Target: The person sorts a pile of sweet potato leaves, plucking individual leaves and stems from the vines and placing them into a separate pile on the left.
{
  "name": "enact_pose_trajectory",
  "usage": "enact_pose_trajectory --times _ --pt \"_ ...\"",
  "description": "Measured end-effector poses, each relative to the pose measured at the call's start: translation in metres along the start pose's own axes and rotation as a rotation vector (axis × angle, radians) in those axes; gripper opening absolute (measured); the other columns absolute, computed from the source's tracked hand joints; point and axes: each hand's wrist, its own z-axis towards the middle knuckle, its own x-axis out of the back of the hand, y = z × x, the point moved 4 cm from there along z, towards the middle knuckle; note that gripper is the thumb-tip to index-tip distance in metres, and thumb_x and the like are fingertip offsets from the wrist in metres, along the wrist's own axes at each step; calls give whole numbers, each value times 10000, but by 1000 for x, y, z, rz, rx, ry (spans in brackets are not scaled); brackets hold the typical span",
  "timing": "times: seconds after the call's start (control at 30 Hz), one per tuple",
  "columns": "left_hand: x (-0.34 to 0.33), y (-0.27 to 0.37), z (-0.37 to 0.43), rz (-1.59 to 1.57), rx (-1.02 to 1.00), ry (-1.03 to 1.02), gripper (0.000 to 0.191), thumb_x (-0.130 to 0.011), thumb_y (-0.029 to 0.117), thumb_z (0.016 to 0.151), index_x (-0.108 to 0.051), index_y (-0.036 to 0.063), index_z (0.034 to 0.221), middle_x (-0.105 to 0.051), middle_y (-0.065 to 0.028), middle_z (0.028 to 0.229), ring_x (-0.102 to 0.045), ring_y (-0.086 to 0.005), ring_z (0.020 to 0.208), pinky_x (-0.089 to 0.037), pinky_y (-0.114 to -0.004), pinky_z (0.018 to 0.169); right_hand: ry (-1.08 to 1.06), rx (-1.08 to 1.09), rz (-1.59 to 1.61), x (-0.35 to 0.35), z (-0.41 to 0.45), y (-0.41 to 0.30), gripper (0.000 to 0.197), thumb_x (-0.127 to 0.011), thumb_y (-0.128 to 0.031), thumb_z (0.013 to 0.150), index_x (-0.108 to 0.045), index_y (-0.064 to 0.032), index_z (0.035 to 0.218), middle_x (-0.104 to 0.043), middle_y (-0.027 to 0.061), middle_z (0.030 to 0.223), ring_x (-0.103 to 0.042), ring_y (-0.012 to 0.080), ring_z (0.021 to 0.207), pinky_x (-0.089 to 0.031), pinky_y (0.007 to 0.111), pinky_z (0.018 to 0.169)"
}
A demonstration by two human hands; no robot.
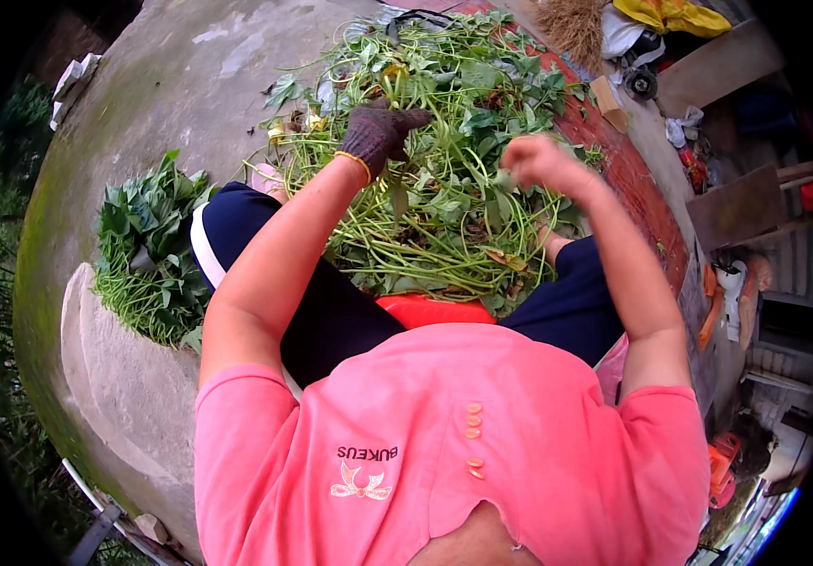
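Observation:
My left hand (387, 134) wears a dark knitted glove with a yellow cuff. It is closed around leafy vine stems (396, 90), which stick out past the fingers over a large heap of green vines (442, 233). My right hand (544, 166) is bare and blurred, above the right side of the heap with its fingers curled. A leaf (503, 181) shows at its fingertips; whether it is gripped is unclear. The heap lies between my legs, a tangle of long pale stems, broad leaves and some brown, withered bits.
A bundle of leafy stems (155, 247) lies on the concrete (194, 92) beside my left knee. Below me is a red plastic seat edge (438, 311). Wooden boards (721, 67), a wood block (609, 105) and a straw broom (573, 28) are at the right.

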Motion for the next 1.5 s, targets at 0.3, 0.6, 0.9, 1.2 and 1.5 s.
enact_pose_trajectory --times 0.3,0.6,0.9,1.2,1.5 --pt "-7 16 -12 -734 486 61 275 -791 167 799 -709 6 1007 -597 -58 669 -559 -175 532 -511 -343 502 356 26 452 -127 44 -11 387 -745 -357 852 -702 9 969 -632 48 684 -558 92 500 -437 259 447" --pt "27 7 -1 -245 278 219 360 -805 359 786 -747 37 937 -695 -87 713 -620 -164 602 -491 -334 598 519 -13 725 -64 9 -38 131 -614 -139 920 -664 -28 872 -624 26 662 -547 106 514 -445 248 464" --pt "8 26 -5 -267 348 -43 350 -788 354 797 -707 24 879 -687 -123 713 -660 -211 656 -511 -361 637 472 -66 238 -65 -25 13 229 -653 -191 873 -703 -9 1003 -583 51 612 -520 130 506 -432 324 507" --pt "17 -62 4 -548 588 78 304 -763 293 830 -714 87 1049 -735 -126 901 -685 -227 635 -505 -364 535 490 -170 956 -47 -49 66 184 -563 -93 960 -641 73 940 -338 -58 504 -259 77 393 -313 281 392" --pt "-108 7 -61 -890 845 -114 188 -774 179 827 -687 13 839 -637 -106 682 -588 -211 521 -484 -370 451 447 26 1039 -62 -27 43 175 -583 -85 947 -637 81 934 -374 -40 548 -305 74 419 -331 291 394"
